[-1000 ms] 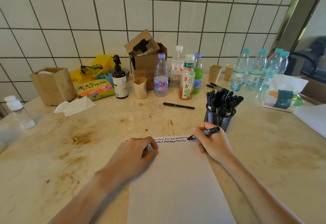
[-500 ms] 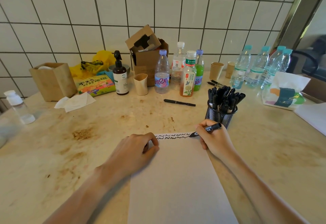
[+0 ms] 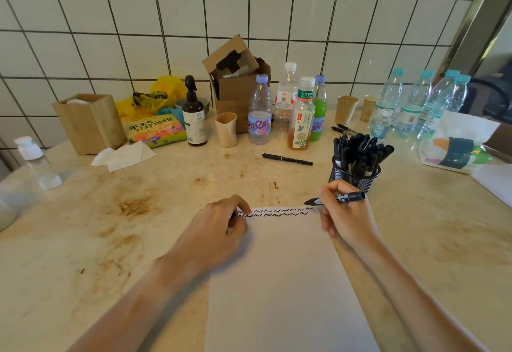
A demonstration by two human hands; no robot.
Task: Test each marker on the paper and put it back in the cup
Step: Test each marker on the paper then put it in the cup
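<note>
on the stained counter, head view:
paper: i see the white sheet (image 3: 285,282) lying flat, two rows of black squiggles (image 3: 277,212) along its far edge.
left hand: my left hand (image 3: 219,229) rests on the sheet's far left corner, fingers curled under; whether they hold anything i cannot tell.
right hand: my right hand (image 3: 343,218) grips a black marker (image 3: 336,199), tip at the sheet's far right corner.
cup: black mesh cup (image 3: 354,177) full of markers, just behind the right hand.
loose marker: another black marker (image 3: 287,159) lies on the counter (image 3: 110,241), left of the cup.
</note>
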